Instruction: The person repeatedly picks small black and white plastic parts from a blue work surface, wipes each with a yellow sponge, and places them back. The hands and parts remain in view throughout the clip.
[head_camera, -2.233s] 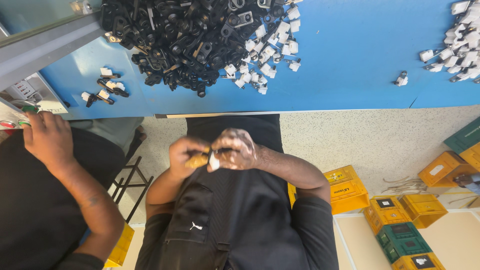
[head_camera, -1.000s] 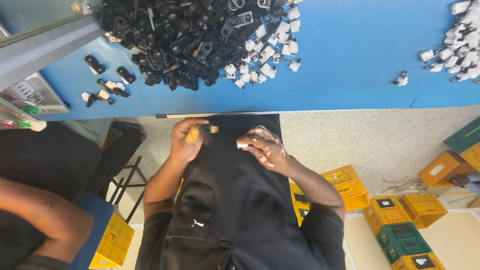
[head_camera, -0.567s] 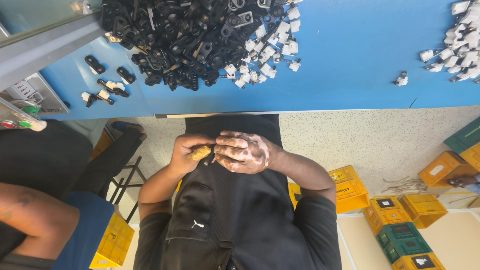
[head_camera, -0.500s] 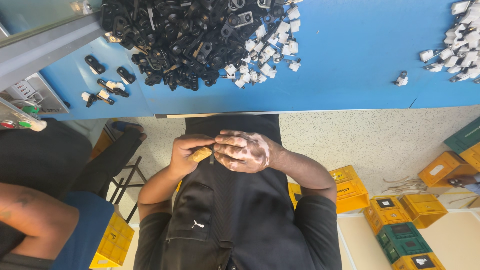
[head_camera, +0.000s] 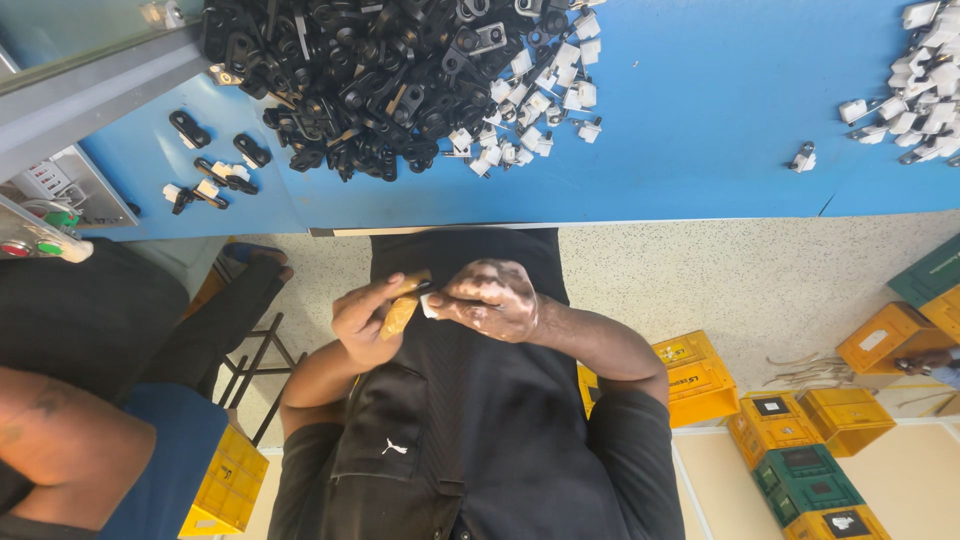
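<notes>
Head view, from the left: a co-worker's bare forearm (head_camera: 70, 450) sits at the edge, below a grey control box with coloured buttons (head_camera: 40, 215). On the blue tabletop (head_camera: 700, 120) lie a few loose black plastic clips (head_camera: 215, 165), then a big heap of black moulded plastic parts (head_camera: 370, 70) (angular, matte, tangled together), with small white plastic clips (head_camera: 540, 110) spilling off its right side.

Below the table edge, over a black apron, the left hand (head_camera: 370, 315) has fingers and thumb closed around a flat tan strip-like piece (head_camera: 402, 312), dull-surfaced and tilted. Just beside it, the right hand (head_camera: 495, 300) pinches a small white plastic piece (head_camera: 430, 305) at its fingertips, touching or nearly touching the tan piece's end; the contact itself is too small to tell.

The step in hand looks like bringing the two pieces together, which would call for fine alignment and a steady left-hand hold.

Further right stand yellow plastic crates (head_camera: 700, 375) and a green crate (head_camera: 810, 485) on the speckled floor, and a second pile of white clips (head_camera: 925, 90) on the table.
</notes>
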